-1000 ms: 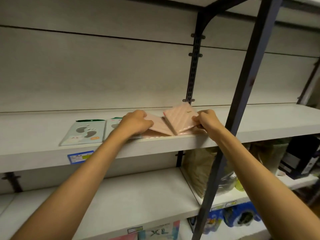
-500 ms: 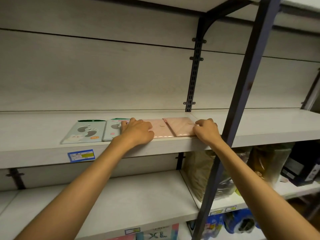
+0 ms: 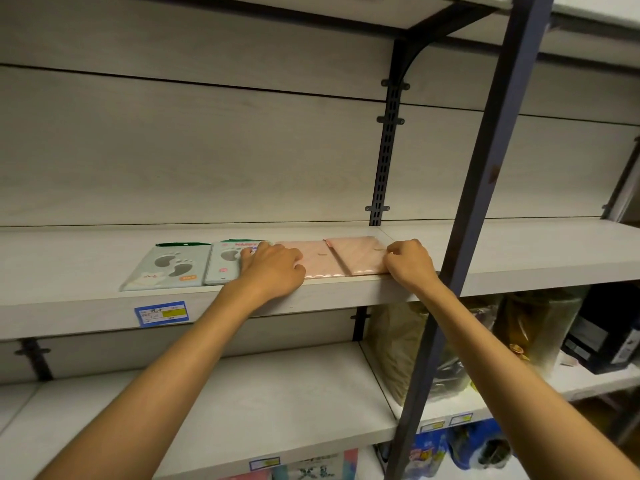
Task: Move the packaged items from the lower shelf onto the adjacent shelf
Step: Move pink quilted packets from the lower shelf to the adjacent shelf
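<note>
Four flat packages lie in a row near the front of the upper shelf (image 3: 86, 258): two pale green ones with footprint pictures (image 3: 169, 268) (image 3: 223, 268), then two pink ones (image 3: 320, 263) (image 3: 356, 254). My left hand (image 3: 273, 268) rests palm down across the second green package and the left pink package, its fingers loosely spread. My right hand (image 3: 408, 265) is curled at the right edge of the right pink package, thumb and fingertips on that edge. The lower shelf (image 3: 277, 393) beneath my arms is bare.
A dark metal post (image 3: 485, 202) stands in front of the shelves, just right of my right wrist. A blue price label (image 3: 162, 314) is on the shelf edge. Bagged goods (image 3: 398, 351) and a dark box (image 3: 606, 341) fill the lower right bay; blue packs (image 3: 467, 448) sit below.
The right pink package, tilted up a second ago, now lies flat beside the other pink one. Both hands have stayed on the packages with little movement since.
</note>
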`<state>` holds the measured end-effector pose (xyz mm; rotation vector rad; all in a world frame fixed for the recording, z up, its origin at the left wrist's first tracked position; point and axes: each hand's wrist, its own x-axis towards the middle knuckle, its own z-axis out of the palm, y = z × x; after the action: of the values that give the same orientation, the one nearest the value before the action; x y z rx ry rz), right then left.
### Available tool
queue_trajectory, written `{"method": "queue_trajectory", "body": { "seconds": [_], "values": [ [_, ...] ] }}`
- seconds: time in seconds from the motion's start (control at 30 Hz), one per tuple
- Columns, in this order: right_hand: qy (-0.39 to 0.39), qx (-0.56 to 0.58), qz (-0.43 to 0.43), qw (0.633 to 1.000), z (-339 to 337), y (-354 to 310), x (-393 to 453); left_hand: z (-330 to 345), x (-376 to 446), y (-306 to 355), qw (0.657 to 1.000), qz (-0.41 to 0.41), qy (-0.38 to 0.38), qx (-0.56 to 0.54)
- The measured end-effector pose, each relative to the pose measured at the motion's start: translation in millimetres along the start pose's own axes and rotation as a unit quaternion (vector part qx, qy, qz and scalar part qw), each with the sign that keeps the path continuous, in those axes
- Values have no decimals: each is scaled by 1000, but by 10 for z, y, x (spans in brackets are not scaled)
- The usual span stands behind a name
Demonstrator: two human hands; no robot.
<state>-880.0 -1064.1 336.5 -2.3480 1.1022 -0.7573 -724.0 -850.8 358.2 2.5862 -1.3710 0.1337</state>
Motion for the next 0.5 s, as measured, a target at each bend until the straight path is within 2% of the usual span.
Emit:
{"method": "queue_trajectory", "body": {
  "seconds": [0.13, 0.27, 0.37, 0.5],
  "values": [
    [25, -35, -20, 999, -9, -18, -67, 4, -58, -32, 998, -5, 50, -28],
    [95, -51, -119, 987, 26, -284, -277, -106, -236, -154, 990, -1, 116, -79],
    [85, -35, -206, 974, 157, -666, -442, -208, -416, -364, 985, -2, 142, -94],
    [38, -3, -275, 961, 466, -1239, -738, -294, -741, -766, 981, -16, 171, -92]
  ]
}}
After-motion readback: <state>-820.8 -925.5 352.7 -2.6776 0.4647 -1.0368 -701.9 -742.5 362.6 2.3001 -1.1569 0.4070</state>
